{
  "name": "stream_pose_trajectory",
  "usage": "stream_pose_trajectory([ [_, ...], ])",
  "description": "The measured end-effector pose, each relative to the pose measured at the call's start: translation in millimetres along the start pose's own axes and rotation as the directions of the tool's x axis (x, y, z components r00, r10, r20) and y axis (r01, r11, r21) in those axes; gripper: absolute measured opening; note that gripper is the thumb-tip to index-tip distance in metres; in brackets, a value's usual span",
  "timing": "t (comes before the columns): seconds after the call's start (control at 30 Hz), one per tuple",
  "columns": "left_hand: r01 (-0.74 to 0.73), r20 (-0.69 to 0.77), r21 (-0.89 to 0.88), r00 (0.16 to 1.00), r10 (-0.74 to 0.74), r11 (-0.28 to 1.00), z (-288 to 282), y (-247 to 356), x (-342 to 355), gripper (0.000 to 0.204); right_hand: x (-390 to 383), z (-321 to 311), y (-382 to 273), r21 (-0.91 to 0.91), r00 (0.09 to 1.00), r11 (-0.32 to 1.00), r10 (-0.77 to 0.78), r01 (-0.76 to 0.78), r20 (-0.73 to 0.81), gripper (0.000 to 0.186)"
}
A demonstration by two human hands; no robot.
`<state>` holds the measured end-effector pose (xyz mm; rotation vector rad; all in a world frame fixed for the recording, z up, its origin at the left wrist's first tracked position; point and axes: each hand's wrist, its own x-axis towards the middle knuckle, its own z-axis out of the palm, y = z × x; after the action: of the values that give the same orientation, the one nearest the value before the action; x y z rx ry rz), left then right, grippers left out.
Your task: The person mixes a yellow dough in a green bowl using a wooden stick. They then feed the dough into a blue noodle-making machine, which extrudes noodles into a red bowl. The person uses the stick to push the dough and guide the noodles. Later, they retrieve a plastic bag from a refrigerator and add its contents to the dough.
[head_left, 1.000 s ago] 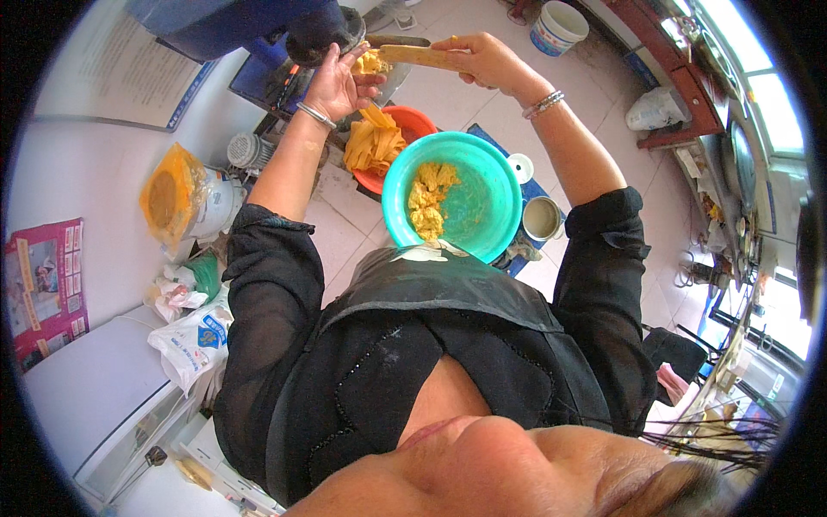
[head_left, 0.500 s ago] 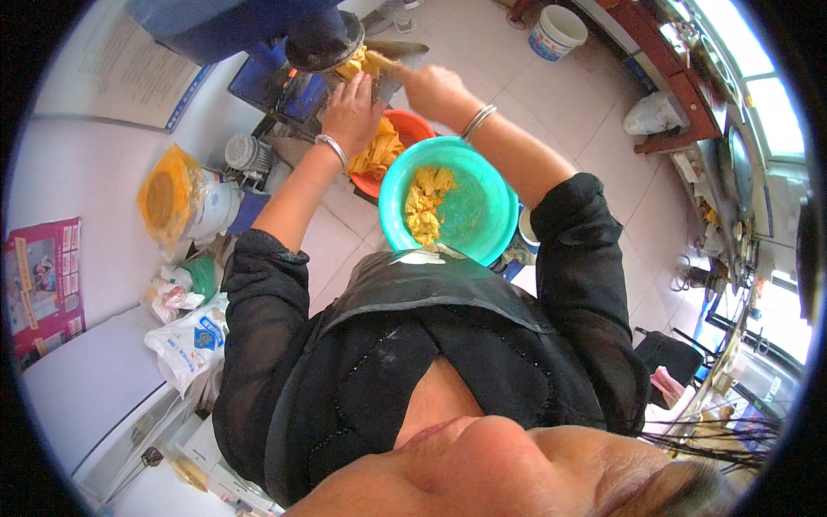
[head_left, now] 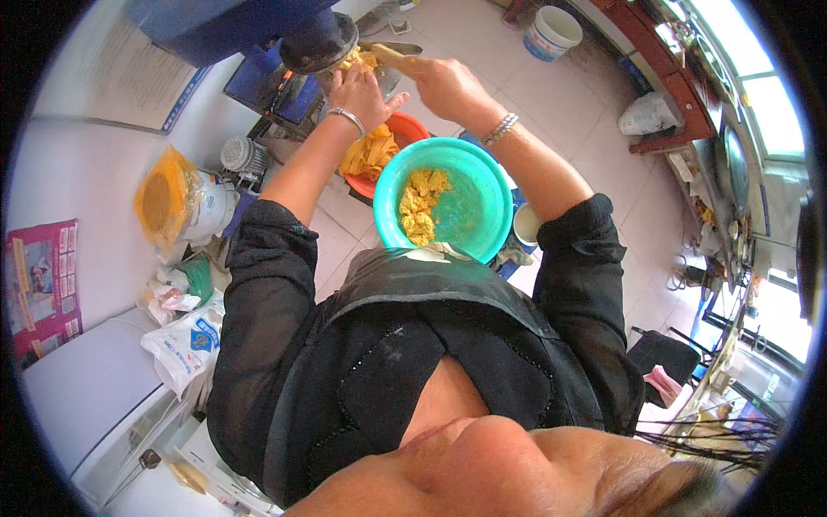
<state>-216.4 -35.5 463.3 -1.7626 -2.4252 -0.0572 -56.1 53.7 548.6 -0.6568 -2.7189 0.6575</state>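
Observation:
My left hand (head_left: pixel 362 102), fingers stretched and thumb apart, is at the yellow dough (head_left: pixel 357 57) by the round dark outlet (head_left: pixel 314 47) of the blue machine (head_left: pixel 220 19). To its right, my right hand (head_left: pixel 452 90) grips a flat wooden stick (head_left: pixel 392 59) angled toward that dough. Below my hands, a red basin (head_left: pixel 409 125) holds yellow sheet-like strips (head_left: pixel 366 155), partly hidden by my left hand. In front of me a teal basin (head_left: pixel 469 220) holds crumbly yellow dough (head_left: pixel 418 211). Whether my left fingertips press on the dough is too small to tell.
A white bucket (head_left: pixel 553 34) stands on the tiled floor at the back. Left are a small motor (head_left: pixel 243 157), a container under orange plastic (head_left: pixel 170 194) and white bags (head_left: pixel 181 336). A wooden counter (head_left: pixel 680 103) lines the right side, and a tin (head_left: pixel 525 224) sits beside the teal basin.
Since a second ago, my right hand has moved left and down with the stick toward the outlet. My left hand turned palm-down and shifted right; its thumb has spread since half a second ago.

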Motion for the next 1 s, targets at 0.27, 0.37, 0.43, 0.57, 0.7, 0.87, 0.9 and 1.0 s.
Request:
stream_pose_trajectory([
  [0.27,-0.079,-0.345,-0.402,0.936,-0.071,0.912,8,-33,-31,0.051,2,24,-7,-0.254,0.972,0.967,0.071,-0.012,0.222,0.046],
  [0.37,-0.019,-0.386,-0.440,0.906,-0.170,0.898,22,-41,-39,0.059,13,40,-10,-0.306,0.980,0.947,-0.032,0.093,0.199,0.041],
  [0.43,-0.071,-0.406,-0.448,0.904,-0.132,0.891,29,-42,-39,0.061,14,46,-14,-0.353,0.978,0.927,-0.057,0.127,0.202,0.041],
  [0.57,-0.147,-0.446,-0.416,0.893,-0.061,0.897,38,-48,-30,0.061,18,49,-13,-0.376,0.980,0.918,-0.057,0.126,0.189,0.040],
  [0.7,-0.142,-0.419,-0.342,0.908,-0.016,0.929,40,-46,-24,0.063,27,50,6,-0.246,0.988,0.966,-0.036,0.073,0.151,0.043],
  [0.87,-0.109,-0.430,-0.229,0.903,0.000,0.967,36,-38,-25,0.073,8,9,-3,-0.199,0.992,0.980,0.018,0.008,0.127,0.047],
  [0.9,-0.104,-0.426,-0.216,0.905,0.002,0.971,35,-38,-24,0.074,11,9,-1,-0.214,0.988,0.976,0.061,-0.029,0.142,0.046],
  [1.0,-0.099,-0.402,-0.171,0.916,0.022,0.980,24,-30,-19,0.077,21,21,12,-0.239,0.982,0.965,0.139,-0.106,0.127,0.044],
])
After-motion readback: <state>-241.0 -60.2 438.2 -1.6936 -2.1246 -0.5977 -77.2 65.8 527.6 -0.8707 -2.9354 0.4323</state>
